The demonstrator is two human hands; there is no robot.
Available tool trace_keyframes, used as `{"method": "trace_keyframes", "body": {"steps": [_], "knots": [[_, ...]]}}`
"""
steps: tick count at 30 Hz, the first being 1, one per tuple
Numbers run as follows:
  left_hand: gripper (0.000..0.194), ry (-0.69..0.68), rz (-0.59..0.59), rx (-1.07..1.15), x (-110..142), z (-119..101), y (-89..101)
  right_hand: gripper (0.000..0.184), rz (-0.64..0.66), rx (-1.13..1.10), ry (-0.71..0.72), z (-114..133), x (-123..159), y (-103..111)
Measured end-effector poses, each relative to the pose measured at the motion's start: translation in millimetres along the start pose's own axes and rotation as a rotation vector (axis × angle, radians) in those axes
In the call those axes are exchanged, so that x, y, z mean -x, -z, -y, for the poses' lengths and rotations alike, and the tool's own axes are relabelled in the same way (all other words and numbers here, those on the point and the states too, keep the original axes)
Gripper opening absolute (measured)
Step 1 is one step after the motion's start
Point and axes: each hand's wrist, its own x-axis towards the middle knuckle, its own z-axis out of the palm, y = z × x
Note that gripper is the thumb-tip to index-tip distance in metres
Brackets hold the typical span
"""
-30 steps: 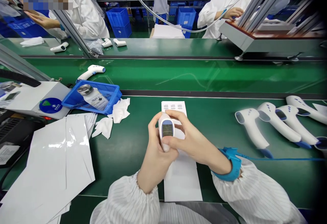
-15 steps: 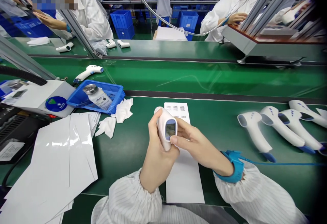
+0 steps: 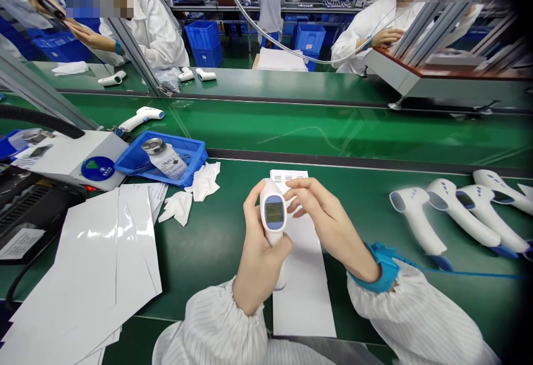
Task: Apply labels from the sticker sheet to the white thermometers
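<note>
From where I stand, a fanned stack of glossy white sheets [image 3: 91, 259] covers the left of the dark green table [image 3: 200, 265]. Beyond it sits a shallow blue plastic tray [image 3: 199, 170] with a white, silver-capped bottle [image 3: 169, 161] leaning inside, and two crumpled white tissues [image 3: 206, 182] lie just beside it.

In the middle, the left grip [image 3: 259, 268], a bare hand, is wrapped around a white, pistol-shaped plastic device [image 3: 273, 211] with a blue-framed grey screen. The device is held up above a long white paper strip [image 3: 306, 304], screen towards the person. To do this well, I'd keep that screen square to the eyes and the thumb below it, as it is here, steady enough to read; its lettering is too small for me.

Just to the right, the right grip [image 3: 328, 216] hangs with fingers loosely bent and parted, pinching nothing I can see; whether a fingertip brushes the casing, I can't tell. I'd press lightly from there, without knocking the device askew. A bright blue wrist strap [image 3: 381, 268] trails its cord towards four similar white devices [image 3: 463, 212], well apart at the far right.
</note>
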Motion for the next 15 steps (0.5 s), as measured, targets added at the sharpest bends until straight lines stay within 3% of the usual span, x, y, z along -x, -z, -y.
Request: {"method": "trace_keyframes", "body": {"steps": [2,4,6,8,10,13,15], "knots": [[0.079,0.046,-0.056,0.125,-5,0,-0.8,0.037,0.163,-0.051,-0.132,-8,10,-6],[0.074,0.100,-0.073,0.166,-11,2,0.2,0.044,0.425,-0.073,-0.239,-17,18,-13],[0.070,0.138,-0.014,0.098,-18,9,3.4,0.044,0.559,-0.056,-0.231,-28,14,-17],[0.070,0.122,0.064,-0.092,-23,20,8.3,0.033,0.430,0.100,-0.171,-39,-10,-15],[0.072,0.072,0.077,-0.394,-27,33,13.6,0.028,0.177,0.347,-0.173,-49,-50,-5],[0.069,-0.005,0.012,-0.849,-26,50,19.6,0.041,-0.027,0.464,-0.179,-56,-114,19],[0.055,-0.050,-0.027,-1.046,-23,58,21.8,0.052,-0.128,0.520,-0.146,-59,-140,33]]}}
